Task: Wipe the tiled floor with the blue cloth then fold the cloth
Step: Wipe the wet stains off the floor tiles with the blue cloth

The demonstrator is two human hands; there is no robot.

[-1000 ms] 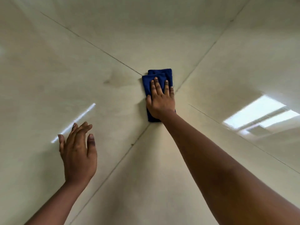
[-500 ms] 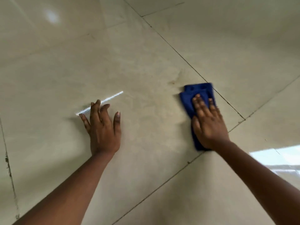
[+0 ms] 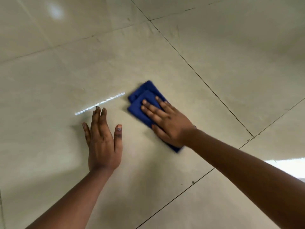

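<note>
right hand [image 3: 166, 123] flat on blue cloth [image 3: 145, 96], edges blurred | left hand [image 3: 103, 139] on floor [image 3: 231, 63]

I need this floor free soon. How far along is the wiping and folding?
Done: nothing clearly finished. In hand: the right hand presses the folded blue cloth flat on the glossy beige tiled floor, mid-wipe, while the left hand braces on the tile. Left: the final fold.

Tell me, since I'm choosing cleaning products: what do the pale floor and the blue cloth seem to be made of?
The pale beige tiled floor looks like glazed ceramic or porcelain: glossy, mirroring lights, with thin dark grout lines. The dark blue folded cloth under the right hand looks like soft matte fabric, possibly microfibre; its weave is blurred.
</note>
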